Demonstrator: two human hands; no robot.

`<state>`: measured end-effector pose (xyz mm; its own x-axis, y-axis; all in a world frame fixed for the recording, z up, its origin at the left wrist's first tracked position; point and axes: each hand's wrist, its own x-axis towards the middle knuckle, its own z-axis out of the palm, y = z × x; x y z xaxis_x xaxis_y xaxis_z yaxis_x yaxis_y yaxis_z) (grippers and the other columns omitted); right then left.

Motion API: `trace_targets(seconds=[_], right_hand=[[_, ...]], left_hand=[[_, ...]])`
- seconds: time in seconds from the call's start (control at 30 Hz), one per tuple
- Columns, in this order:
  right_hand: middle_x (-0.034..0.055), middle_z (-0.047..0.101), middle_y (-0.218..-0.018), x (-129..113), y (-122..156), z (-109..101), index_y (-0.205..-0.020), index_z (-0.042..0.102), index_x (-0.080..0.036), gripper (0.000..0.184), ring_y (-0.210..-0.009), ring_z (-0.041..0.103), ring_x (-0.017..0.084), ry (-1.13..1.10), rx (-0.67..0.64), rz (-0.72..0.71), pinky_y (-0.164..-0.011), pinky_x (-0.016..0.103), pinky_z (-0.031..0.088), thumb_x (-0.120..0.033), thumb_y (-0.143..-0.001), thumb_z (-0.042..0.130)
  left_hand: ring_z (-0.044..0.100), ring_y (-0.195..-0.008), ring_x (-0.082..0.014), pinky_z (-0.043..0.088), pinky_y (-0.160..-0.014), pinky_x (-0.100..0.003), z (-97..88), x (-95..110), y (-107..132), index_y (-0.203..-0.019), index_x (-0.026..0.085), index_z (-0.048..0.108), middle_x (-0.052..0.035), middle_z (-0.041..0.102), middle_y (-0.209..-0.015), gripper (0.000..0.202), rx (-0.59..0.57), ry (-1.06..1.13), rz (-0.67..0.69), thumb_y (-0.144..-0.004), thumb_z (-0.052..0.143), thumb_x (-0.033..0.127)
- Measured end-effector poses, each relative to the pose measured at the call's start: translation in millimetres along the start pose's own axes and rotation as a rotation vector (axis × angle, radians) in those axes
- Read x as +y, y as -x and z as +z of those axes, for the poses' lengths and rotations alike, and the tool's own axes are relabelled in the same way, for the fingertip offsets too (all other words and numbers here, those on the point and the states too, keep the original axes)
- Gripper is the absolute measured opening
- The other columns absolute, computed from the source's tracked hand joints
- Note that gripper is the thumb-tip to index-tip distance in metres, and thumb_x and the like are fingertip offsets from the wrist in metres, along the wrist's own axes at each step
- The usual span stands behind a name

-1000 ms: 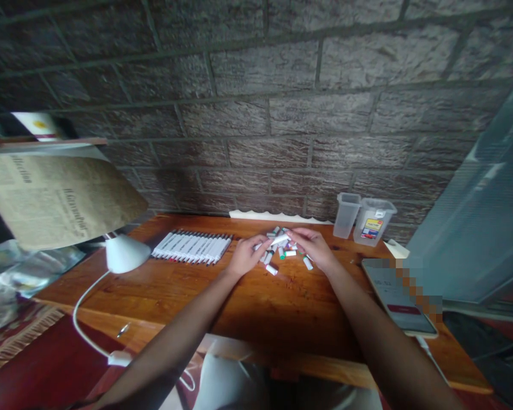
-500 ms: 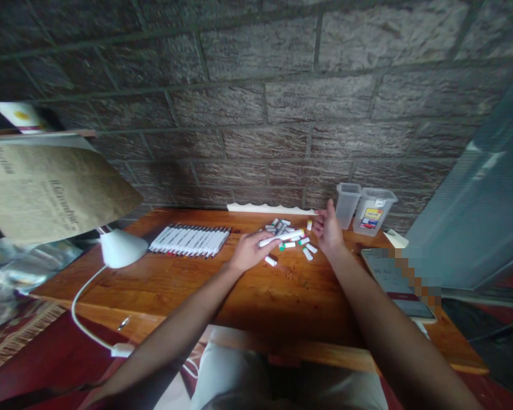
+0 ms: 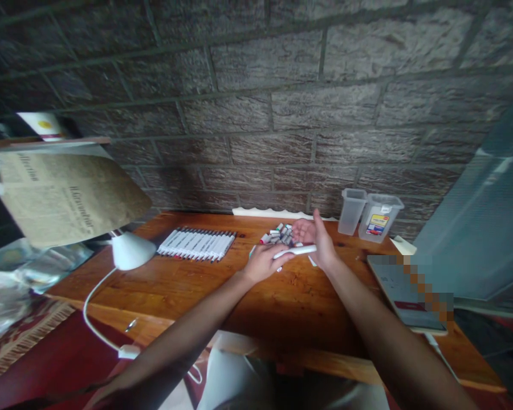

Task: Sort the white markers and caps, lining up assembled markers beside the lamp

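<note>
My left hand (image 3: pixel 265 261) is closed around a white marker (image 3: pixel 297 251), which lies almost level above the table. The marker's far end reaches the palm of my right hand (image 3: pixel 318 239), whose fingers are stretched out and whose thumb points up. Just behind both hands lies a loose pile of marker caps (image 3: pixel 280 232), white and grey with some coloured ends; my hands hide part of it. Off to the left, a row of white markers (image 3: pixel 198 244) with dark ends lies side by side on the wooden table (image 3: pixel 282 302).
A white desk lamp (image 3: pixel 132 250) with a newsprint shade (image 3: pixel 68 196) stands at the left. Two clear plastic containers (image 3: pixel 353 212) are at the back right, near a tablet (image 3: pixel 404 293) with a cable. Along the wall runs a white wavy strip (image 3: pixel 277 213).
My right hand has come left and down to the marker's end. The marker's yellow end no longer shows; a white end does. The view has shifted slightly.
</note>
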<state>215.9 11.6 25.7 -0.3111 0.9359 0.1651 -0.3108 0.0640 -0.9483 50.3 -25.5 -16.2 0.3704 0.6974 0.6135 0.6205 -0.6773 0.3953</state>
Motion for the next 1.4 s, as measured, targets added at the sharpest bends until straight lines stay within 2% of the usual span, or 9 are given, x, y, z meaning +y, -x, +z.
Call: trace_targets(seconds=[0.17,0.4,0.67,0.87,0.97,1.1,1.2,1.27,1.4], right_hand=[[0.0011,0.050,-0.053,1.9,-5.4,-12.1,-0.063,0.060,-0.020,0.073,-0.050,0.046,0.012,0.097,0.092,-0.105,-0.051,0.026,0.037,-0.086,-0.075,0.031],[-0.0013,0.043,-0.048,3.1,-5.9,-12.2,-0.061,0.058,-0.019,0.074,-0.044,0.039,0.011,0.009,0.036,-0.017,-0.047,0.026,0.032,-0.088,-0.071,0.032],[-0.0034,0.039,-0.047,1.7,-4.7,-13.7,-0.058,0.053,-0.020,0.068,-0.041,0.033,0.009,-0.007,0.014,-0.001,-0.045,0.025,0.030,-0.084,-0.073,0.037],[-0.0042,0.036,-0.046,6.1,-5.7,-14.0,-0.062,0.055,-0.021,0.070,-0.039,0.029,0.008,0.033,-0.001,0.005,-0.041,0.024,0.024,-0.086,-0.073,0.034],[-0.0062,0.029,-0.043,5.9,-4.5,-13.0,-0.061,0.052,-0.021,0.072,-0.037,0.022,0.008,0.060,-0.013,0.028,-0.040,0.024,0.020,-0.088,-0.072,0.028],[-0.0077,0.020,-0.042,5.0,-1.0,-11.4,-0.058,0.048,-0.021,0.070,-0.038,0.016,0.008,0.078,-0.053,0.048,-0.042,0.025,0.016,-0.086,-0.074,0.030],[-0.0068,0.020,-0.043,8.4,1.3,-11.2,-0.054,0.047,-0.021,0.068,-0.039,0.017,0.008,0.147,-0.068,0.016,-0.044,0.026,0.013,-0.083,-0.077,0.031],[-0.0061,0.022,-0.042,14.4,1.5,-11.0,-0.052,0.045,-0.021,0.068,-0.039,0.018,0.008,0.185,-0.052,-0.006,-0.044,0.027,0.012,-0.081,-0.078,0.032],[-0.0048,0.032,-0.041,29.5,-3.8,-10.7,-0.054,0.049,-0.021,0.066,-0.039,0.025,0.009,0.222,-0.015,-0.027,-0.045,0.027,0.019,-0.080,-0.078,0.034]], left_hand=[[0.060,-0.064,-0.0118,0.043,-0.062,-0.020,-2.5,-3.2,-1.7,-0.093,0.019,0.069,-0.0037,0.069,-0.077,0.028,-0.025,-0.012,-0.011,-0.089,0.056,0.042],[0.057,-0.060,-0.0105,0.041,-0.058,-0.019,-7.7,-16.3,1.4,-0.087,0.017,0.071,-0.0026,0.069,-0.072,0.030,-0.009,0.002,-0.065,-0.086,0.059,0.045],[0.061,-0.064,-0.0124,0.044,-0.059,-0.020,-5.4,-13.9,1.2,-0.091,0.018,0.072,-0.0032,0.069,-0.073,0.031,-0.100,0.071,-0.077,-0.084,0.061,0.047],[0.059,-0.061,-0.0115,0.044,-0.058,-0.020,-6.2,-9.9,0.2,-0.091,0.017,0.071,-0.0025,0.069,-0.071,0.032,-0.109,0.111,-0.077,-0.084,0.061,0.047],[0.057,-0.058,-0.0109,0.043,-0.057,-0.020,-5.6,-5.2,-1.0,-0.088,0.017,0.072,-0.0018,0.068,-0.066,0.033,-0.116,0.121,-0.050,-0.085,0.060,0.047],[0.056,-0.057,-0.0110,0.042,-0.058,-0.021,-4.7,-0.2,-2.0,-0.086,0.017,0.073,-0.0021,0.068,-0.065,0.032,-0.059,0.084,-0.007,-0.084,0.062,0.046],[0.057,-0.060,-0.0115,0.042,-0.060,-0.021,-4.7,-0.2,-2.0,-0.087,0.018,0.074,-0.0030,0.070,-0.072,0.031,-0.034,0.050,0.004,-0.083,0.063,0.047],[0.058,-0.061,-0.0120,0.043,-0.061,-0.022,-5.2,-2.3,-1.8,-0.087,0.019,0.074,-0.0029,0.070,-0.072,0.030,-0.068,0.041,0.002,-0.083,0.063,0.047],[0.059,-0.063,-0.0123,0.043,-0.061,-0.021,-6.2,-9.8,-1.9,-0.085,0.020,0.074,-0.0022,0.069,-0.071,0.028,-0.139,0.052,-0.011,-0.083,0.063,0.046]])
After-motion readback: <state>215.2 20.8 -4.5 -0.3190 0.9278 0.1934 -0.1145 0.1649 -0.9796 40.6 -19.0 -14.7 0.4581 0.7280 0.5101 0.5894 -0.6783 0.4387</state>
